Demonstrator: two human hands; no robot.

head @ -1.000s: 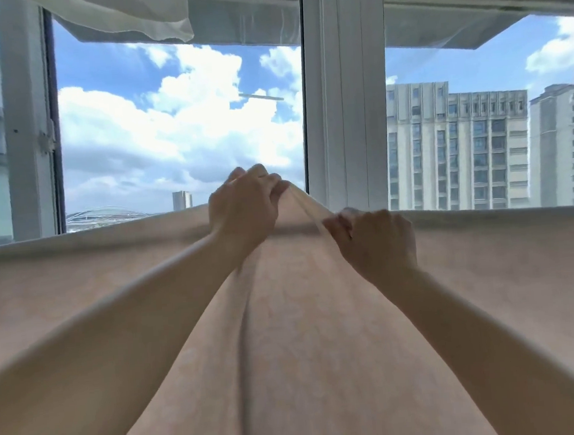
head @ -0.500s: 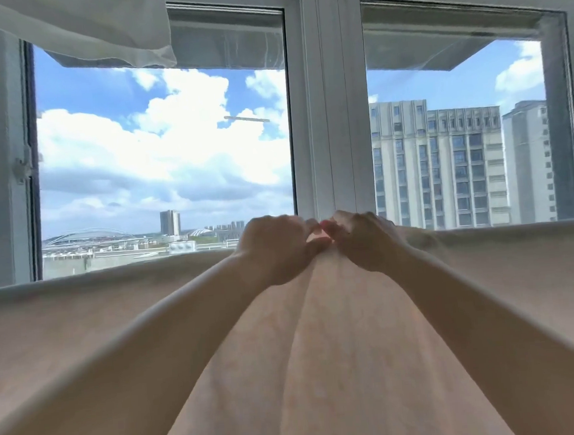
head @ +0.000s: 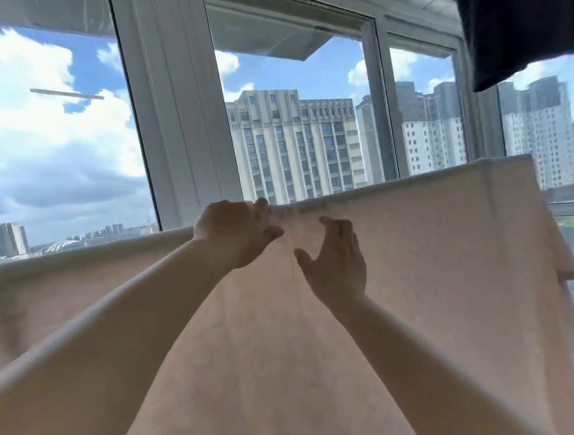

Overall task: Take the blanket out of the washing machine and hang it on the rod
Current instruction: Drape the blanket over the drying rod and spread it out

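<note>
A pale pink blanket [head: 436, 257] hangs spread wide in front of me, folded over a rod that is hidden under its top edge. Its right end drops down near the right window. My left hand [head: 235, 231] grips the blanket's top fold at the middle, fingers curled over the edge. My right hand [head: 337, 258] is just below and to the right, fingers straight and spread, palm against the blanket's front face. The washing machine is out of view.
Large windows with white frames [head: 181, 115] stand right behind the blanket, with tall buildings and sky beyond. A dark garment [head: 517, 17] hangs overhead at the top right.
My right hand let go of the top fold and opened flat on the blanket. The view turned right, showing the blanket's right end and the dark garment.
</note>
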